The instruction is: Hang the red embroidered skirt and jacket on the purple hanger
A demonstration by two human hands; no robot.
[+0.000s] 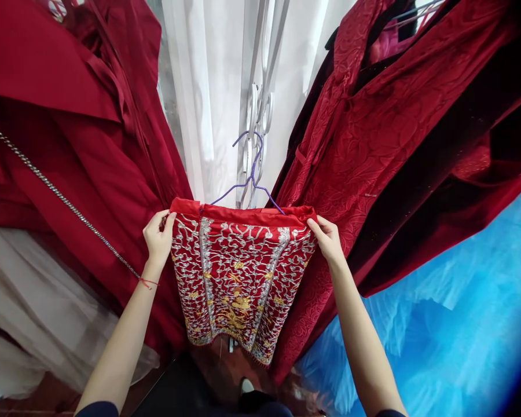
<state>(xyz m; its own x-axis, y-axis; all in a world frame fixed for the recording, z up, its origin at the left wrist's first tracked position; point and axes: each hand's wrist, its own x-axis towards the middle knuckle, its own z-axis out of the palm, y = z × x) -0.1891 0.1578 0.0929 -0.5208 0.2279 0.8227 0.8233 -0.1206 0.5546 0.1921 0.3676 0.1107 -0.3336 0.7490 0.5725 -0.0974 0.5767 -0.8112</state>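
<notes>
A red skirt (pixel 238 278) with silver and gold embroidery hangs spread out in front of me. My left hand (pixel 160 234) pinches the left end of its plain red waistband, thumb in front. At the opposite end of the waistband, my right hand (pixel 326 236) grips the corner between thumb and fingers. Above the waistband rises a purple wire hanger (pixel 252 178). Its lower part is hidden behind the skirt's top edge, and its hook is close to a white ornamental metal frame (pixel 254 116).
Dark red gowns hang on the left (pixel 99 156) and textured red ones on the right (pixel 373 139). Blue tulle (pixel 438 324) fills the lower right, pale tulle (pixel 39 301) the lower left. White curtains (pixel 202 87) hang behind. My shoe (pixel 246 385) shows on the brown floor.
</notes>
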